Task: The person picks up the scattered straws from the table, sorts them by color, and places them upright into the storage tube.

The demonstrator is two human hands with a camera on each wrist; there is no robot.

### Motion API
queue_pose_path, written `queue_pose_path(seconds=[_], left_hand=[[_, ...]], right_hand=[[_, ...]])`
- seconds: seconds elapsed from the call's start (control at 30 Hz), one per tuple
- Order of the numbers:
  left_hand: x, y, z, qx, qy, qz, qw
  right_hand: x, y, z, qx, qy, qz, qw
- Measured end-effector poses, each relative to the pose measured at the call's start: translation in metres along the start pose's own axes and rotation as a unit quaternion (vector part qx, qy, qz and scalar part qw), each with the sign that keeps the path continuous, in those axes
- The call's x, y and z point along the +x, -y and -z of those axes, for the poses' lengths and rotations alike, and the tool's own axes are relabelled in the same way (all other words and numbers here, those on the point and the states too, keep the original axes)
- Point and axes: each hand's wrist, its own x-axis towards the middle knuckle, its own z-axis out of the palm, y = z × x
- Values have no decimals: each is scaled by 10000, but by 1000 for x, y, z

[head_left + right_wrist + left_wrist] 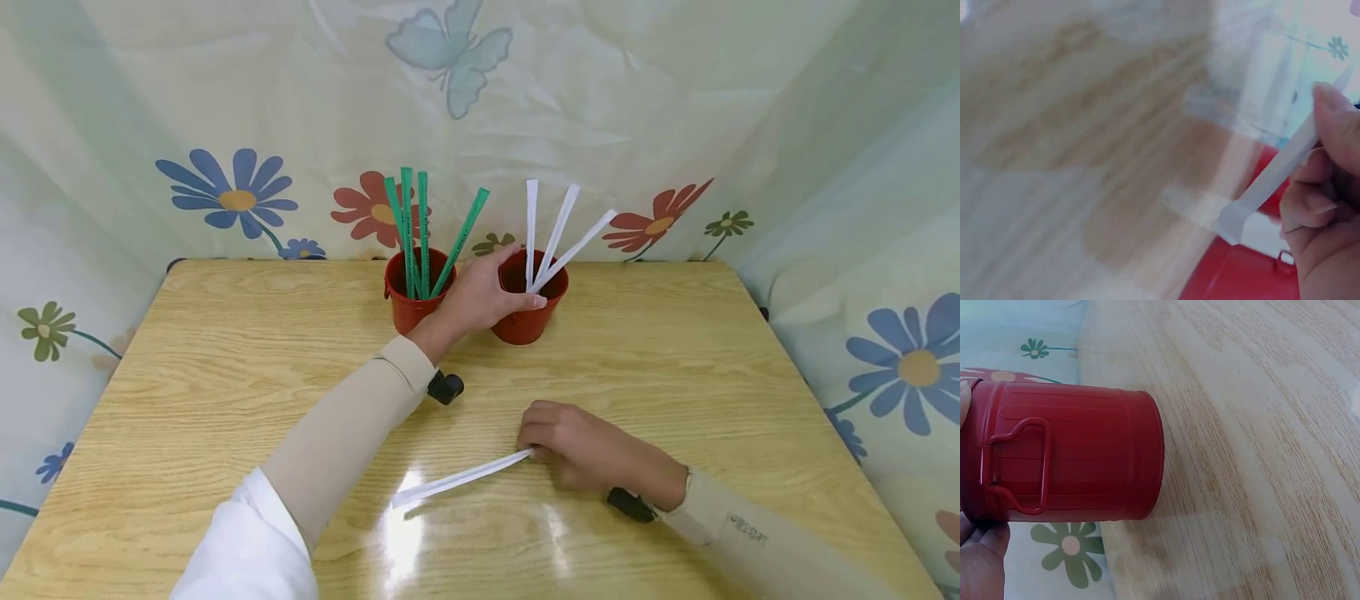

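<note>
My left hand [477,293] grips the right-hand red bucket [525,331] at its rim, thumb across the near side. In the left wrist view that bucket [1079,453] shows a wire handle on its side and stands on the table. Three white paper-wrapped straws [555,229] lean in it, fanned to the right. Lower down, over the table, my right hand [581,443] pinches one end of another white paper-wrapped straw [459,479], whose free end points left. The right wrist view shows this straw [1282,165] between thumb and fingers.
A second red bucket [408,318] stands just left, partly behind my left forearm, with several green paper-wrapped straws [423,217] in it. Both buckets are near the far edge of the wooden table [247,375]. A flower-printed curtain [637,100] hangs behind and at both sides.
</note>
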Motion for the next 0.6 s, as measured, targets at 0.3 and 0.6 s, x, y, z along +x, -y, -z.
queue_pose_path(seconds=[0.3, 0.6], left_hand=[[-1, 0, 0, 28, -49, 57, 10000], [1, -1, -1, 47, -39, 44, 10000]], right_hand=[[-5, -4, 20, 595, -1035, -110, 9928], [-3, -2, 43, 751, -1587, -451, 9834]])
